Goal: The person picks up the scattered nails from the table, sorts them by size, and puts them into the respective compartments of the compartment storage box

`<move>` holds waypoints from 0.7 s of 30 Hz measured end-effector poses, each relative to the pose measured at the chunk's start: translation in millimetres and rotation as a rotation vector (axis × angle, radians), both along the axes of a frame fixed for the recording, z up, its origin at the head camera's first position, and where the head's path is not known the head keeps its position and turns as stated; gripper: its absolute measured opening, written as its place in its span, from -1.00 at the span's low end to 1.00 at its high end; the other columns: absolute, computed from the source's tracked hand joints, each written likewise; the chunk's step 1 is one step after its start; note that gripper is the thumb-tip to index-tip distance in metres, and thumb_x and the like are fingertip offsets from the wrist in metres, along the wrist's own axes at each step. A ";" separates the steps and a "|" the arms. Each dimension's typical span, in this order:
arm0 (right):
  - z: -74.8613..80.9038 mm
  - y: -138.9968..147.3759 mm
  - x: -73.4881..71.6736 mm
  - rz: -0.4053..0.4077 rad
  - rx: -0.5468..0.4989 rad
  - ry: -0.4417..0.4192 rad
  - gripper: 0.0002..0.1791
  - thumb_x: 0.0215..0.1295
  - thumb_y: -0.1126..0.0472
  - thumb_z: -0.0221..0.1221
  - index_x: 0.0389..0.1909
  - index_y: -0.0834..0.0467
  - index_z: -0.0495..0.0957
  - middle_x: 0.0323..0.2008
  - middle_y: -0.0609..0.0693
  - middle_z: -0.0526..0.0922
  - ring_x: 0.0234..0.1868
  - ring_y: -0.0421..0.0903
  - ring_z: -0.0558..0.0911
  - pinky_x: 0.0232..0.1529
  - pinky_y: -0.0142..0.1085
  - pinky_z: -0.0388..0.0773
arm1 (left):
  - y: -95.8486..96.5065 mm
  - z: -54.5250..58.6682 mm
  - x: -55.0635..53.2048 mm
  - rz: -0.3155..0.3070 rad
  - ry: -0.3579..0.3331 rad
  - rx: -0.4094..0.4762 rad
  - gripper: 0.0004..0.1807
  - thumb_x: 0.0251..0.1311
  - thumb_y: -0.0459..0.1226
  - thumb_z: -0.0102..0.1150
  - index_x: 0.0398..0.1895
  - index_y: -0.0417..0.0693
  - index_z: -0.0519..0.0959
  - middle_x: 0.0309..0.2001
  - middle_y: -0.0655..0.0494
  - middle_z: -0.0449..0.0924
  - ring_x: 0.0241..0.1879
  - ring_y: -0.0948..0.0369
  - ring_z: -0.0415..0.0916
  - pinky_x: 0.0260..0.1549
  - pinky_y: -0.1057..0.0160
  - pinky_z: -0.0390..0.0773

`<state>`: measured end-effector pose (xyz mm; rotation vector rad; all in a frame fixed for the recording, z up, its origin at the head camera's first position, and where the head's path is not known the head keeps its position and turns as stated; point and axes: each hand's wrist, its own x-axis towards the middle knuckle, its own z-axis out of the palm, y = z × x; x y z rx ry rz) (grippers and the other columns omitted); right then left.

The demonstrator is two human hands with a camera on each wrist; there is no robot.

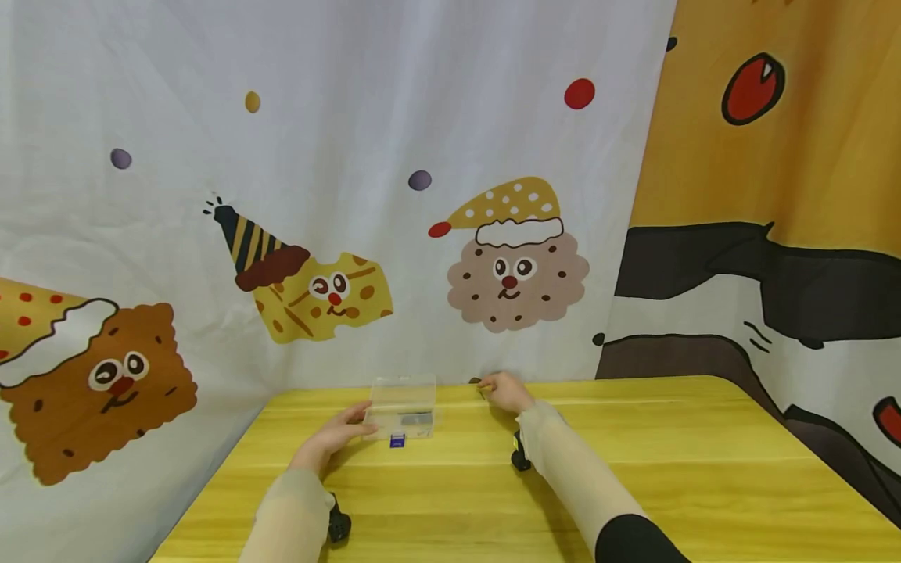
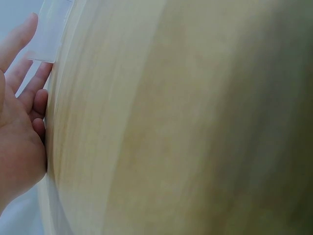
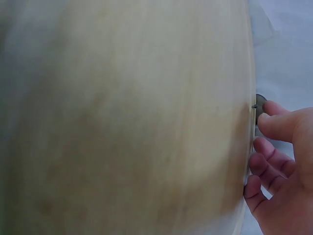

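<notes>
- The left hand (image 1: pixel 331 438) is resting with straight, relaxed fingers against the clear plastic box (image 1: pixel 403 407), gripping nothing.
- The right hand (image 1: pixel 503 391) is pinching a small dark object (image 3: pixel 260 104) at the table's (image 1: pixel 633 469) far edge.
- The box is sitting mid-table, between both hands.

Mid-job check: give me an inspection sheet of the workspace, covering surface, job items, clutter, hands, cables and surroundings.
Surface: yellow wooden table.
Job's things: clear plastic box near the far edge; small dark object at the right fingertips.
Clutter: small blue item in front of the box.
Hands: left hand touches the box with straight fingers; right hand pinches the dark object.
Cables: nothing seen.
Surroundings: cartoon-print curtain behind the table.
</notes>
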<state>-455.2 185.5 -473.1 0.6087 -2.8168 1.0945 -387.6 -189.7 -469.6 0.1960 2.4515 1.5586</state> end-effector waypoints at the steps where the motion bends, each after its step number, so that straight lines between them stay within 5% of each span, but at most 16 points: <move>1: 1.5 -0.2 0.6 0.000 0.014 0.005 -0.64 0.20 0.51 0.09 -0.02 0.25 0.66 -0.08 0.14 0.64 -0.39 -0.09 0.43 -0.42 -0.26 0.38 | 0.0 0.4 -0.1 -0.001 0.001 0.001 -0.23 0.27 -0.19 0.25 0.48 -0.14 0.16 0.41 -0.37 0.08 0.38 -0.28 0.01 0.25 -0.31 0.07; 9: 16.8 -5.4 15.7 -0.031 0.084 -0.003 -0.67 0.21 0.58 0.07 -0.08 0.32 0.68 -0.05 0.23 0.64 -0.37 -0.07 0.41 -0.38 -0.28 0.33 | 1.8 1.0 -1.3 0.003 -0.010 0.009 -0.22 0.26 -0.19 0.26 0.49 -0.12 0.16 0.42 -0.37 0.06 0.38 -0.29 -0.01 0.25 -0.31 0.05; 15: 13.5 -1.9 15.5 -0.043 0.052 0.031 -0.71 0.14 0.59 0.11 -0.18 0.36 0.70 -0.15 0.23 0.68 -0.20 0.11 0.61 -0.20 -0.12 0.56 | 2.3 0.4 -2.0 0.005 -0.005 0.011 -0.21 0.25 -0.18 0.26 0.49 -0.11 0.16 0.42 -0.36 0.06 0.39 -0.28 0.00 0.26 -0.31 0.05; 21: 6.4 3.1 13.7 -0.090 0.043 0.052 -0.75 0.01 0.57 0.17 -0.33 0.31 0.74 -0.29 0.15 0.72 -0.14 0.13 0.63 -0.08 -0.05 0.57 | -0.5 -0.4 -1.9 0.002 -0.003 0.010 -0.21 0.24 -0.18 0.28 0.48 -0.12 0.17 0.42 -0.37 0.06 0.38 -0.28 0.00 0.26 -0.31 0.06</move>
